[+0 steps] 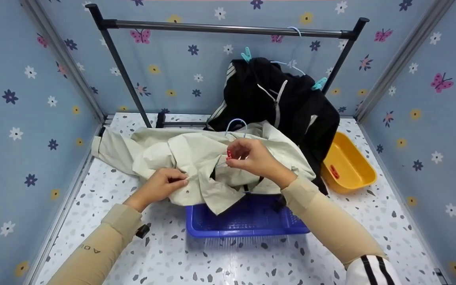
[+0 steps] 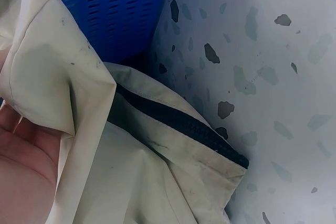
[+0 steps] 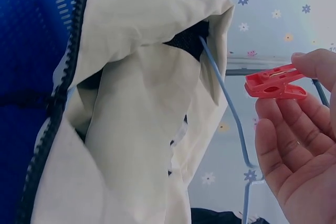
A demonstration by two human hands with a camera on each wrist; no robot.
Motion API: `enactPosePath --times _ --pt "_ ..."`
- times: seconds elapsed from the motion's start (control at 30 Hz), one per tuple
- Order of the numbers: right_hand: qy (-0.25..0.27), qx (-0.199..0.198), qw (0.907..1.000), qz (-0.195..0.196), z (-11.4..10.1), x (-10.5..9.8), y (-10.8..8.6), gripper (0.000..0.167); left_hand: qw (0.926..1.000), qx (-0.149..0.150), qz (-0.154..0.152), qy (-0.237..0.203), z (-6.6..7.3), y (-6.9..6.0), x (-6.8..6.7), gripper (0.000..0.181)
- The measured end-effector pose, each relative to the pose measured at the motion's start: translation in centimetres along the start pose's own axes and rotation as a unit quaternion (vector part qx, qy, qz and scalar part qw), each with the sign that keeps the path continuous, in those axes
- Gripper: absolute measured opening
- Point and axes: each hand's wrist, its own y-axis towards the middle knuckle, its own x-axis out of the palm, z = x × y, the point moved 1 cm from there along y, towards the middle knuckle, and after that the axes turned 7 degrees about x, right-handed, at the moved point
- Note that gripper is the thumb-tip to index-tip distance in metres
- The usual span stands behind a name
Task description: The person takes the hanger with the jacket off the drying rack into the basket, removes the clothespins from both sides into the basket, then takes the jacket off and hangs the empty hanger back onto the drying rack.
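A cream jacket [image 1: 196, 152] with a dark zipper [image 3: 39, 156] lies draped over a blue basket [image 1: 247, 231]. My left hand [image 1: 162, 184] pinches a fold of its cloth at the left; the left wrist view shows the palm [image 2: 26, 166] partly behind that cloth. Between thumb and fingers my right hand [image 1: 255, 158] holds a red clothespin [image 3: 275, 82], just above the jacket and apart from it. A light blue hanger [image 3: 226, 95] runs into the jacket, its hook [image 1: 236, 120] sticking up behind the right hand. Part of the hanger is hidden inside the cloth.
Behind stands a dark metal rack [image 1: 212, 27]. A black jacket [image 1: 267, 95] hangs from it on a blue hanger, with turquoise clothespins [image 1: 246, 54] at its shoulders. At the right, a yellow basin [image 1: 356, 164] holds a red clothespin [image 1: 334, 171]. Patterned walls enclose the speckled floor.
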Motion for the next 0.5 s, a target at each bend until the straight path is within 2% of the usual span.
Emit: enactPosePath --times 0.27,0.5 --pt "0.011 0.011 0.9996 0.024 0.7 -1.5 -0.6 0.021 0.9999 -0.012 -0.002 0.008 0.0 0.0 0.0 0.019" --pt "0.020 0.014 0.9984 0.051 1.3 -2.9 -1.2 0.022 0.9999 -0.009 -0.002 0.011 0.2 0.1 0.0 0.020"
